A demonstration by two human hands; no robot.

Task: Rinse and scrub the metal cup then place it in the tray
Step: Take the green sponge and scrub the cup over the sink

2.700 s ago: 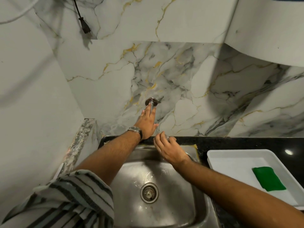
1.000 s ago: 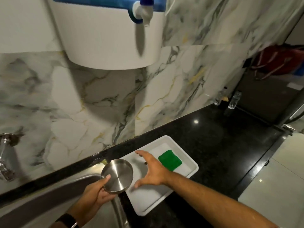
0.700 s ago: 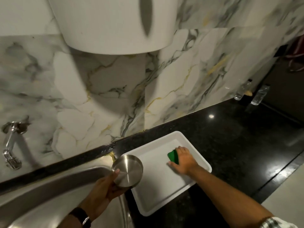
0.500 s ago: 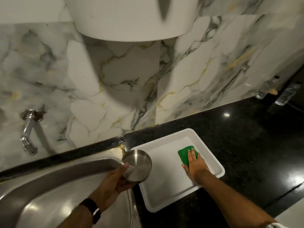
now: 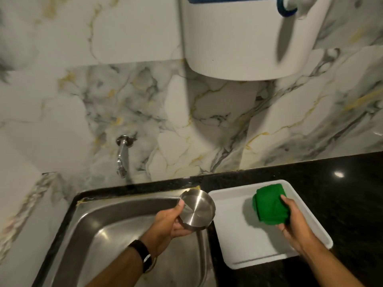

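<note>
left hand [image 5: 165, 223] gripping cup [image 5: 196, 210], right hand [image 5: 294, 221] gripping sponge [image 5: 269, 204]

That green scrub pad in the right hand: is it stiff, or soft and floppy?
Probably soft: the green scrub pad looks folded and bunched in the right hand, not flat. Likely light, since fingers alone hold it above the white tray. Its cloth-like surface should grip rather than slip, though wetness can't be judged.

Marble wall [image 5: 124, 96] rises behind a black counter [image 5: 342, 183].
</note>
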